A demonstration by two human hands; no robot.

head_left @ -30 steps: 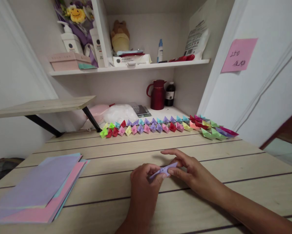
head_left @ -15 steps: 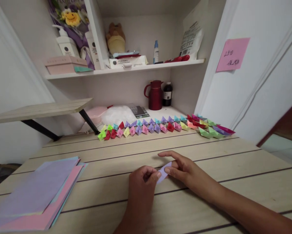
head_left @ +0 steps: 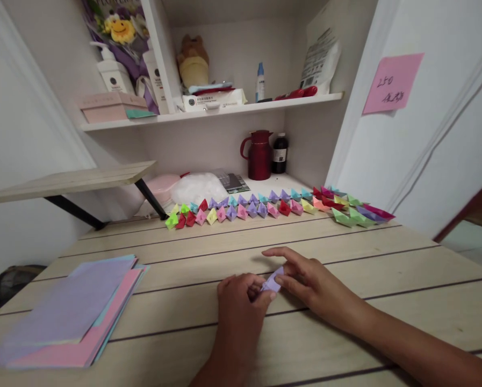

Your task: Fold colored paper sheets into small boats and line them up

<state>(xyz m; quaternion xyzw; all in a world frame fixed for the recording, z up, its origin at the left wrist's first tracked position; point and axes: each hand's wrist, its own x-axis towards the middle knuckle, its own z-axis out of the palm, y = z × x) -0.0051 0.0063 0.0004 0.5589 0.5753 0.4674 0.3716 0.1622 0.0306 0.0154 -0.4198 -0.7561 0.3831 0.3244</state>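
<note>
A small folded piece of purple paper (head_left: 273,281) is held between both hands above the wooden table. My left hand (head_left: 244,301) has its thumb and curled fingers closed on the paper's left end. On the right end, my right hand (head_left: 305,277) pinches it between thumb and fingers, with the index finger stretched out past it. Part of the paper is hidden by the fingers. Farther back stand two rows of small folded paper boats (head_left: 241,210) in many colours, with larger green paper boats (head_left: 351,217) at their right end.
A stack of coloured paper sheets (head_left: 83,306) lies on the table's (head_left: 176,344) left side. Behind the boats are a white plastic bag (head_left: 199,188), a red jug (head_left: 259,156) and a dark bottle (head_left: 280,154). A small raised wooden shelf (head_left: 71,181) stands at the left.
My left thumb has shifted right along the purple paper, and the left hand is closer to the right one. The paper looks slightly turned. The view has shifted a little.
</note>
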